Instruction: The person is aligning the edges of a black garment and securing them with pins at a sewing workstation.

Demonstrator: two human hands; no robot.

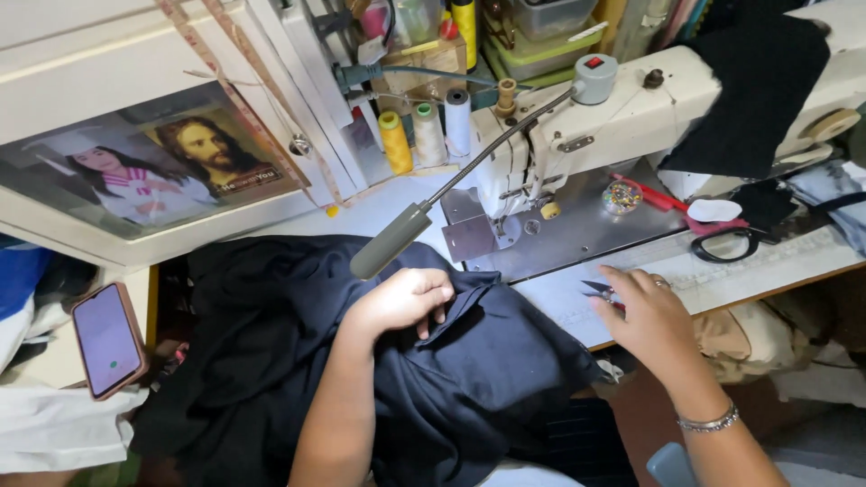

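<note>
L hand point(401, 302) clenched on a fold of soft black cloth point(298, 361), matte, rumpled, spread over lap & table edge below the sewing machine point(622, 117). R hand point(649, 316) rests fingers on small metal thread snips point(599, 290) on the pale table point(722, 271); whether actually gripped can't tell. Snips lie just R of the fold, blades pointing L toward it; R hand nearer.
</note>
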